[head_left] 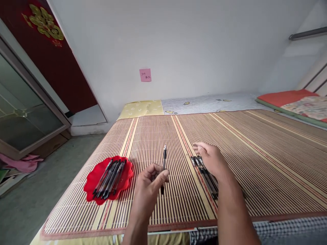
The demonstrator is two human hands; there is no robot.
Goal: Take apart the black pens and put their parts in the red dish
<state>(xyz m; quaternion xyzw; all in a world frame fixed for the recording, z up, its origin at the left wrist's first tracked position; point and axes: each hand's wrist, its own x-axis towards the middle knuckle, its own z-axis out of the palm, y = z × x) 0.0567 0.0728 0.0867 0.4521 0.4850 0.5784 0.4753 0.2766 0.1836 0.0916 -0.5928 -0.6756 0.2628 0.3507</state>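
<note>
Near the middle of the mat, my left hand (152, 182) is closed around a dark, clear-barrelled pen (164, 160). The pen stands nearly upright, its light tip pointing up and its dark end showing below the fingers. To the right, my right hand (211, 158) hovers over a row of similar pens (208, 180). Its fingers are partly bent and look apart, with nothing visible between them. My right wrist and forearm hide part of that row. On the left, a red wavy-edged plate (92, 177) bears several black-ended pens (109, 178) lying side by side.
A striped bamboo mat (153, 136) covers the bed, with patterned cloth (199, 103) along the wall. Folded orange and floral bedding (293, 102) lies at the far right. A pink note (145, 75) is stuck to the wall. At left stands a glass-panelled door (25, 98).
</note>
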